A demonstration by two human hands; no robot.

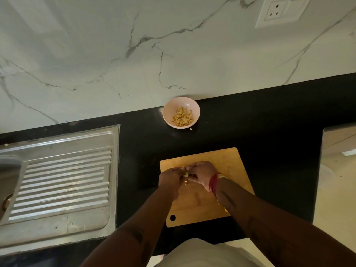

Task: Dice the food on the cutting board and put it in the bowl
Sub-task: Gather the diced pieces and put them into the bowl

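The diced food (185, 174) is a small cluster of pale yellow cubes on the wooden cutting board (229, 166), caught between the two hands. By the look of it the pieces are light, soft and a little sticky, loose from one another, so they would scatter or cling to skin, not lift as one lump. I judge the best hold is a scoop: fingers cupped on both sides and under the heap, pressing only lightly so the cubes are not mashed.

The left hand (169, 179) comes in from the left edge of the board, its fingers bent toward the heap. The right hand (201, 173), with red threads at the wrist, curls over from the right, and its fingertips meet the left hand's just above the cubes. The food sits in the narrow gap between the two sets of fingers, touching both as far as can be seen, with one or two bits lying just below on the board. Whether the heap is already lifted off the wood cannot be told.

The bowl (169, 105) stands well apart, farther back on the black surface (269, 122) against the marble wall, already holding a share of dice. One stray cube (191, 129) lies on the surface just beside its near rim. No knife shows.
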